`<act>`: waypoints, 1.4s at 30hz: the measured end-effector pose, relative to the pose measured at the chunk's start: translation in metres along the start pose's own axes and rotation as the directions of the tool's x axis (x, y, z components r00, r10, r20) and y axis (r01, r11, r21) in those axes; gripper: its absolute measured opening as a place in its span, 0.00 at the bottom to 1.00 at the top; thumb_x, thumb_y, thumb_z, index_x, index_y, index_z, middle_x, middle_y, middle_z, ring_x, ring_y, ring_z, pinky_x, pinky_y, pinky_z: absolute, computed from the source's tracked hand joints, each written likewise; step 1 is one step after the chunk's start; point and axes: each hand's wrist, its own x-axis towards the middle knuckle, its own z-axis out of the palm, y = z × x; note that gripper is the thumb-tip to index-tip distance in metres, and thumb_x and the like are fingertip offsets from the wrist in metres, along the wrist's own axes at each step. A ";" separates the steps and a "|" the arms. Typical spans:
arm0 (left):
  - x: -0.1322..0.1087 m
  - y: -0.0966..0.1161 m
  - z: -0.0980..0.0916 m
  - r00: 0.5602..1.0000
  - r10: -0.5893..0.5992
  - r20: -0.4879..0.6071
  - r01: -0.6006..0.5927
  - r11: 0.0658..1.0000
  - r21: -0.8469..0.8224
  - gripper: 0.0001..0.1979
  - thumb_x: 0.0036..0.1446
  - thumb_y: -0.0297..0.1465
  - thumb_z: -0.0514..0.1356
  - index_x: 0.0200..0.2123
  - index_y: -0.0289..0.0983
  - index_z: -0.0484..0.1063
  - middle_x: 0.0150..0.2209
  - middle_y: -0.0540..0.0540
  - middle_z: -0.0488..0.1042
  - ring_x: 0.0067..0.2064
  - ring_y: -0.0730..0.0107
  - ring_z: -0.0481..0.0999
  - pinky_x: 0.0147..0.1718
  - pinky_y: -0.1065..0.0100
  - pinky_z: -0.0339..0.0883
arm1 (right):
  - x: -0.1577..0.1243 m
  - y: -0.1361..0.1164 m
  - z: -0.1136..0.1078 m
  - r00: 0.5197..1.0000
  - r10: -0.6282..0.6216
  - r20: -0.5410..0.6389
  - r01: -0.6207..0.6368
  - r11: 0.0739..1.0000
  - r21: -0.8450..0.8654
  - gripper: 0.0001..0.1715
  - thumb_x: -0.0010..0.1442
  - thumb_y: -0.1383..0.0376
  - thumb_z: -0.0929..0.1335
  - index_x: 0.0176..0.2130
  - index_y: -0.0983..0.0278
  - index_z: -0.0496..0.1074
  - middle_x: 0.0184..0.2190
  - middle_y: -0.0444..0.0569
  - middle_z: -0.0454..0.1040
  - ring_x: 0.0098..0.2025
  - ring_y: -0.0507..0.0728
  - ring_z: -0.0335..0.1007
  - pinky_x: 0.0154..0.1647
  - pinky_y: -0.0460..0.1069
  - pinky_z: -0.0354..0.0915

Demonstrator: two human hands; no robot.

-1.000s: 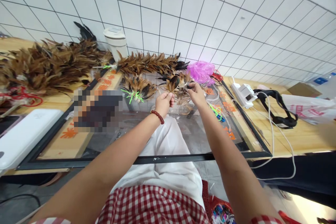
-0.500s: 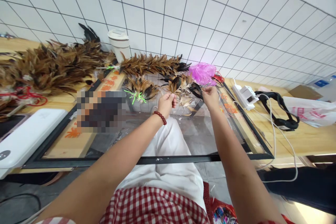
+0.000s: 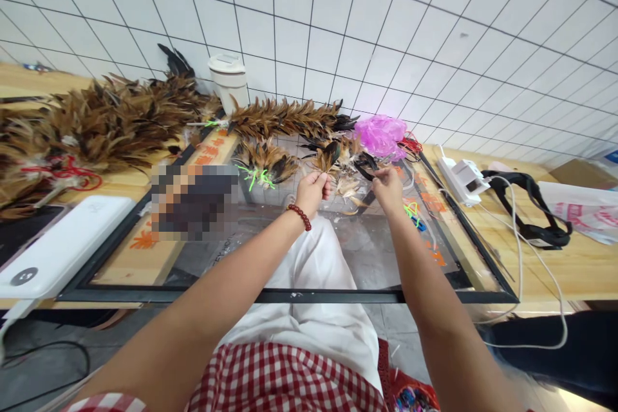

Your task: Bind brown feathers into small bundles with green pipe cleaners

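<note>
My left hand (image 3: 313,192) pinches a small bunch of brown feathers (image 3: 324,158) by its base, the tips pointing up and away from me. To the right, my right hand (image 3: 387,187) is closed on a dark feather (image 3: 365,166). Loose pale and brown feathers (image 3: 346,188) lie between the hands on the glass panel (image 3: 241,270). Left of my left hand rests a feather bundle (image 3: 268,161) with bright green ties (image 3: 255,176). Behind it stretches a long brown feather duster (image 3: 284,117).
A crumpled pink plastic bag (image 3: 381,135) lies behind my right hand. More feather dusters (image 3: 111,119) pile up at left, near a white cup (image 3: 228,80) and a white power bank (image 3: 67,248). At right are a power strip (image 3: 461,177), cables and a black strap (image 3: 526,206).
The view has shifted slightly, so the table things appear farther right. Both hands stay closed in nearly the same places, and green and blue bits now show beside my right wrist.
</note>
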 end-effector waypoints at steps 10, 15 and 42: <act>0.000 0.000 0.000 1.000 -0.004 0.001 0.004 1.000 -0.006 0.10 0.57 0.30 0.58 0.25 0.33 0.66 0.19 0.53 0.64 0.18 0.81 0.63 0.17 0.77 0.57 | -0.004 0.010 0.012 0.999 0.013 0.031 -0.014 0.999 0.038 0.18 0.49 0.66 0.63 0.43 0.65 0.66 0.40 0.54 0.75 0.36 0.57 0.72 0.43 0.54 0.66; 0.000 0.000 0.000 1.000 0.006 0.004 -0.006 1.000 -0.001 0.10 0.58 0.30 0.57 0.25 0.33 0.67 0.19 0.54 0.64 0.18 0.81 0.63 0.17 0.77 0.57 | -0.008 0.005 0.010 0.999 -0.021 0.024 0.021 1.000 -0.007 0.18 0.50 0.66 0.63 0.43 0.65 0.67 0.40 0.55 0.75 0.38 0.58 0.71 0.44 0.54 0.65; 0.002 0.003 0.000 0.986 0.027 -0.163 -0.048 0.991 -0.129 0.09 0.60 0.28 0.53 0.26 0.34 0.64 0.19 0.55 0.62 0.18 0.82 0.61 0.18 0.77 0.57 | -0.101 -0.112 0.018 0.740 -0.271 0.616 0.562 0.752 -0.345 0.15 0.63 0.57 0.59 0.40 0.61 0.71 0.37 0.50 0.77 0.35 0.58 0.73 0.29 0.49 0.54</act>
